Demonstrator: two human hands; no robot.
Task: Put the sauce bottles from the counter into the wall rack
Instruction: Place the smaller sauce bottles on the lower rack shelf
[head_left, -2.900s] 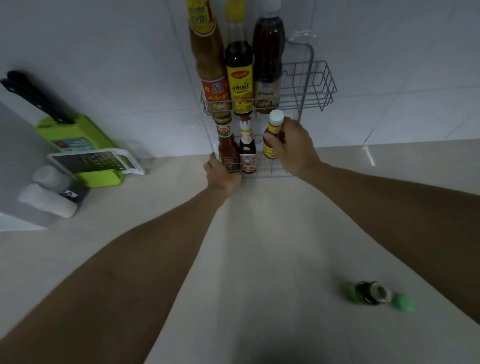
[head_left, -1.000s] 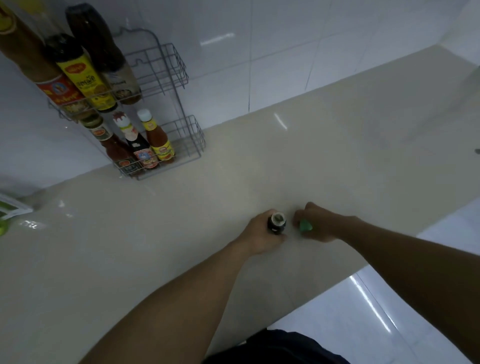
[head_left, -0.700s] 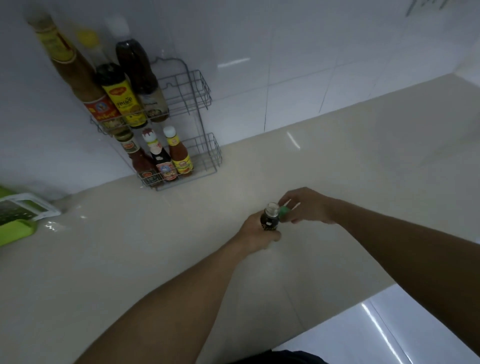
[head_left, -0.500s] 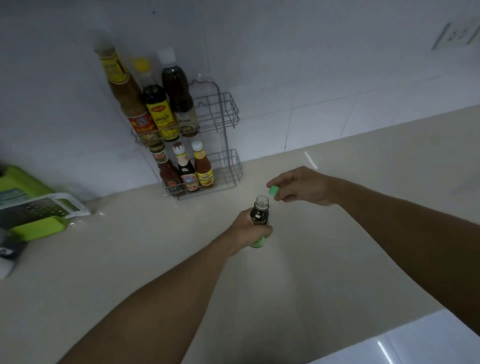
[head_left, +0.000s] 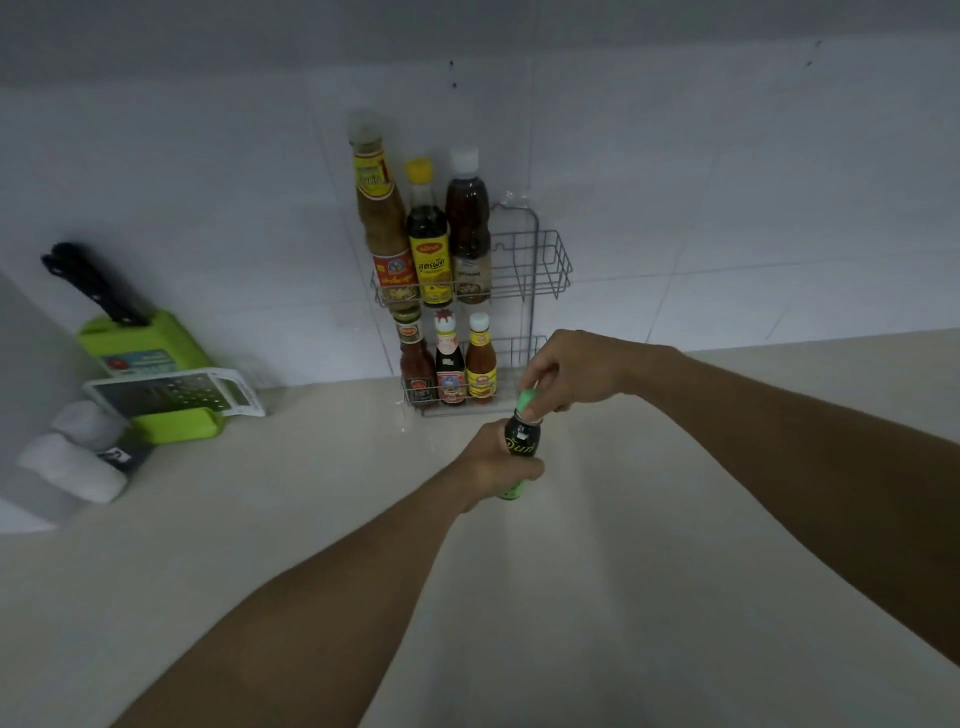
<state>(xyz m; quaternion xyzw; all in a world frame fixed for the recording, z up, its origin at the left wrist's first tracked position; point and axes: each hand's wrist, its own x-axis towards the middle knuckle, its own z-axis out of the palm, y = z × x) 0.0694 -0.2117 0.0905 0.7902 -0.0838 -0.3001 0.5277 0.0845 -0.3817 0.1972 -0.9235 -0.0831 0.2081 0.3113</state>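
Gripping small dark bottle (head_left: 521, 447), green cap (head_left: 528, 402) at its mouth.

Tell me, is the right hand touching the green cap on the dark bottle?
Touching. The head view shows the right hand pinching the green cap at the dark bottle mouth.

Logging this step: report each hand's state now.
Left hand: closed around the dark sauce bottle.
Right hand: fingertips pinching the green cap at the bottle's mouth.

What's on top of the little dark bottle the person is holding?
A green cap sits on the mouth of the dark bottle, pinched by the right hand. The left hand covers the bottle's lower body, so whether the cap is screwed tight cannot be seen.
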